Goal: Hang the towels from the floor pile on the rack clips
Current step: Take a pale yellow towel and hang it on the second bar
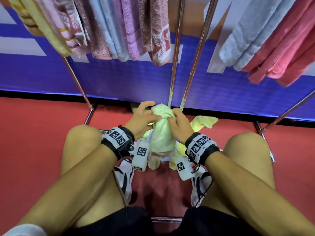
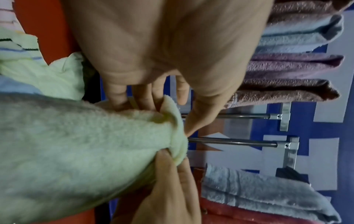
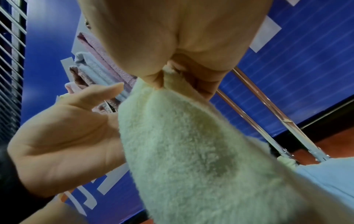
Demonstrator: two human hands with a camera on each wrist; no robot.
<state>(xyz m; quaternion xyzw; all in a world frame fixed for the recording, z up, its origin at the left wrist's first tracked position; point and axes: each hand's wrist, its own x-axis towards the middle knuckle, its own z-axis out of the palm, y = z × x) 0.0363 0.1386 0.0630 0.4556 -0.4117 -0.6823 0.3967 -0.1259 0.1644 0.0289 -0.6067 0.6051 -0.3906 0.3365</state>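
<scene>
I crouch over the floor pile (image 1: 203,123) of yellow and pale towels on the red floor. A light green towel (image 1: 162,135) (image 2: 76,144) (image 3: 182,144) hangs lifted above it between my hands. My right hand (image 1: 172,116) (image 3: 168,78) pinches its top edge between thumb and fingers. My left hand (image 1: 150,111) (image 2: 170,119) is at the towel's left side with its palm spread, straight fingers behind the cloth and the thumb tip touching the hem. The rack's clips are out of view.
Chrome rack poles (image 1: 177,57) rise just behind the pile. Several hung towels (image 1: 119,31) fill the left rail, and blue and pink ones (image 1: 272,40) the right. A blue banner (image 1: 119,82) backs the rack. My knees and shoes (image 1: 125,178) flank the pile.
</scene>
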